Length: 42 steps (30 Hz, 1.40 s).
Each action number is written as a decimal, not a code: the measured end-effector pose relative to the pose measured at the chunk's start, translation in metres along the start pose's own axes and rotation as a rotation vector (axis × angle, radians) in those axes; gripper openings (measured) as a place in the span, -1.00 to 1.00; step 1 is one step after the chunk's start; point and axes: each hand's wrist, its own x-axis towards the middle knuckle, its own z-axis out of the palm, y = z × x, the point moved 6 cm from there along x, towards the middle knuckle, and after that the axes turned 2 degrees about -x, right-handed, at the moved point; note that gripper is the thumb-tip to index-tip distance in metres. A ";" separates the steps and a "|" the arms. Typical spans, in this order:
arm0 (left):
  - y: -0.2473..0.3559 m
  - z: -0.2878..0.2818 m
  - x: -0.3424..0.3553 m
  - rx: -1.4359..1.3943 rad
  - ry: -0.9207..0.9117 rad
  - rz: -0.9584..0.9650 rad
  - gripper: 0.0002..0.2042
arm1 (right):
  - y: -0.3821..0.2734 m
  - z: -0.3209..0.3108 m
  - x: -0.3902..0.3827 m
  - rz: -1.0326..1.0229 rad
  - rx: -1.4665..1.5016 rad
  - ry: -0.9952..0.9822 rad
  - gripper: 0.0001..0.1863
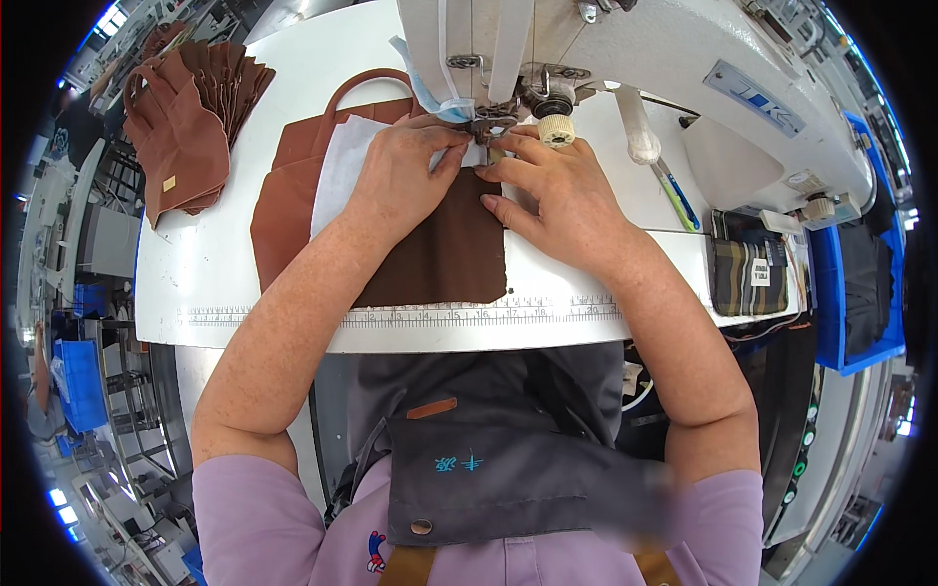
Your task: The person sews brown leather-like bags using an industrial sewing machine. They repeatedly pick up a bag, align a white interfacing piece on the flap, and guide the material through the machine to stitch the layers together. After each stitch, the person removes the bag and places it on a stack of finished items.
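Note:
A brown bag piece point(430, 259) with a dark brown panel, a white lining point(337, 166) and a looped handle point(342, 90) lies under the sewing machine's presser foot point(493, 122). My left hand point(405, 176) is closed at the upper part of the piece, thumb and fingertips pinched together just left of the foot. On the other side, my right hand point(562, 190) rests with spread, bent fingers at the panel's right edge. Its upper fingertips lie close to the foot, and the thumb is lower down. The needle point and what lies right under the foot are hidden.
A fanned stack of brown bag pieces point(186, 137) lies at the far left. Along the table's front edge runs a ruler strip point(528, 310). Right of the machine head are green and blue pens point(676, 195), a plaid pouch point(747, 278) and a blue bin point(831, 303).

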 end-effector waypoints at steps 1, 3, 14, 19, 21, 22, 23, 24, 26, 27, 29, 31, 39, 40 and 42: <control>-0.001 0.000 0.000 0.005 -0.002 0.002 -0.83 | 0.000 0.000 0.000 -0.002 0.001 0.002 -0.75; 0.000 0.000 0.000 0.007 -0.007 0.003 -0.83 | 0.000 0.000 0.000 -0.001 -0.001 0.009 -0.75; -0.002 0.000 0.003 0.047 -0.030 0.005 -0.83 | 0.001 0.001 0.000 -0.013 -0.006 0.024 -0.75; -0.001 0.001 0.002 0.009 0.001 0.033 -0.84 | 0.001 -0.001 -0.001 0.010 0.018 0.011 -0.75; -0.001 0.002 0.003 0.024 -0.002 0.016 -0.85 | 0.002 0.000 0.000 0.016 0.016 0.008 -0.75; -0.002 0.003 0.003 0.030 -0.005 -0.001 -0.84 | 0.002 0.000 0.000 0.019 0.011 0.007 -0.75; -0.002 0.003 0.004 0.037 -0.008 -0.016 -0.84 | 0.003 0.000 0.000 0.022 0.005 0.008 -0.75; -0.001 0.003 0.004 0.039 -0.008 -0.014 -0.84 | 0.003 0.000 0.000 0.022 0.005 0.012 -0.75; -0.001 0.002 0.004 0.042 -0.005 -0.009 -0.84 | 0.003 -0.001 0.000 0.020 0.003 0.018 -0.75; 0.000 0.002 0.004 0.044 0.003 0.004 -0.84 | 0.003 -0.001 0.000 0.023 -0.002 0.019 -0.75; 0.000 0.001 0.005 0.048 0.020 0.031 -0.84 | 0.004 0.000 0.001 0.026 -0.014 0.021 -0.75; -0.001 -0.002 0.004 0.017 -0.006 -0.015 -0.82 | 0.003 -0.001 0.002 0.019 -0.018 0.031 -0.74; 0.063 -0.016 -0.035 0.411 -0.125 0.215 -0.65 | 0.002 -0.003 -0.001 0.011 -0.046 0.017 -0.73; 0.061 -0.012 -0.039 0.332 -0.148 0.165 -0.63 | 0.001 -0.004 -0.002 0.002 -0.049 0.030 -0.73; 0.055 -0.003 -0.047 0.179 -0.193 0.060 -0.58 | -0.002 -0.005 -0.001 -0.024 -0.065 0.058 -0.73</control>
